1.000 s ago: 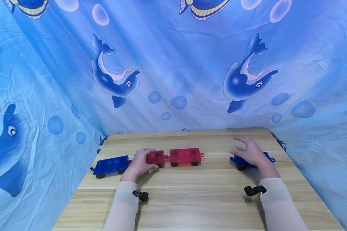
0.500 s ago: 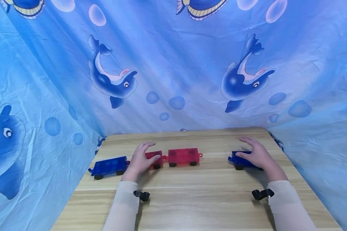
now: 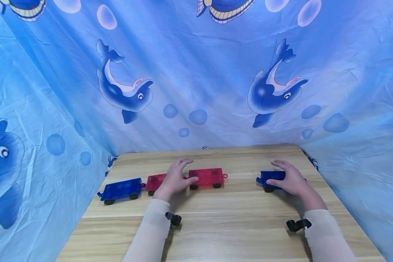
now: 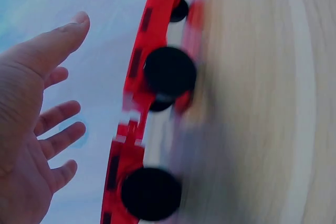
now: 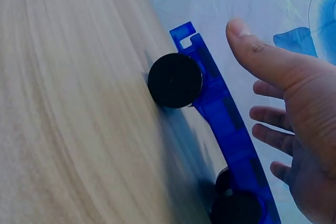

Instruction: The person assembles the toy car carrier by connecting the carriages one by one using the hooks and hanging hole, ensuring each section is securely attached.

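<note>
My left hand [image 3: 175,178] hovers with spread fingers over the joint between two red toy train cars, the right-hand red car [image 3: 205,177] and the left-hand red car [image 3: 155,181], which it partly covers. A blue toy train car [image 3: 120,190] is hooked to the left end of this row. In the left wrist view the fingers [image 4: 59,145] stand apart from the red cars. Over a separate blue toy car [image 3: 272,176] on the right is my right hand [image 3: 291,177], its fingers and thumb spread. The right wrist view shows that blue car [image 5: 231,124] beside the thumb, with a gap between.
All the cars stand on a light wooden table [image 3: 222,225]. A blue curtain [image 3: 196,72] printed with dolphins rises behind the table and along both sides. A black wrist camera [image 3: 173,219] is fixed at each sleeve.
My left hand has let go of the left-hand red car and moved right to the joint. My right hand has drawn back slightly over its blue car. The view has shifted a little.
</note>
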A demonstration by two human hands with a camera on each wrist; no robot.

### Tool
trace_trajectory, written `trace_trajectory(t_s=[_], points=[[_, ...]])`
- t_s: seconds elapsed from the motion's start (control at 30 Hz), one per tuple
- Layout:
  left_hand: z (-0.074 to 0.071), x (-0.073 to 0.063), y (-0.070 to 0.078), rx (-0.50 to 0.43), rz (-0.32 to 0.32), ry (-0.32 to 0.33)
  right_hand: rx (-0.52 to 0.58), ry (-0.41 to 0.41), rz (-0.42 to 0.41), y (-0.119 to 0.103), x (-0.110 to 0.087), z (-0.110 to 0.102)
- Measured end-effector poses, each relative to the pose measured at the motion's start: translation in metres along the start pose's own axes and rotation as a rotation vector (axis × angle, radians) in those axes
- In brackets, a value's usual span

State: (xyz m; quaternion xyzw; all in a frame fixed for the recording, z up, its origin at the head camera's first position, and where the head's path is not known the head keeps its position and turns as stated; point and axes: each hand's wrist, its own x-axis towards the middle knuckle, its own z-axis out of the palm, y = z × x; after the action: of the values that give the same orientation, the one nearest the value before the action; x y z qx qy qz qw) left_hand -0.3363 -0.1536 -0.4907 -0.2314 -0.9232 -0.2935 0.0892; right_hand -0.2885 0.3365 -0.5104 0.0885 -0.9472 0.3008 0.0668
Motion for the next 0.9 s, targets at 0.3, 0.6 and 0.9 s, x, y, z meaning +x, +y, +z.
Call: trace_trajectory(t_s=[0.3,0.6,0.9], points=[[0.023,0.013,0.020,0.027,0.039,-0.079,-0.027,-0.036,-0.002,0.004,-0.004,0.004],[0.040,0.019,0.032,0.062,0.013,-0.121,-0.032,-0.044,-0.039,0.009,-0.005,0.008],[0.051,0.022,0.038,0.108,0.004,-0.160,-0.057,-0.055,-0.011,0.010,-0.006,0.010]])
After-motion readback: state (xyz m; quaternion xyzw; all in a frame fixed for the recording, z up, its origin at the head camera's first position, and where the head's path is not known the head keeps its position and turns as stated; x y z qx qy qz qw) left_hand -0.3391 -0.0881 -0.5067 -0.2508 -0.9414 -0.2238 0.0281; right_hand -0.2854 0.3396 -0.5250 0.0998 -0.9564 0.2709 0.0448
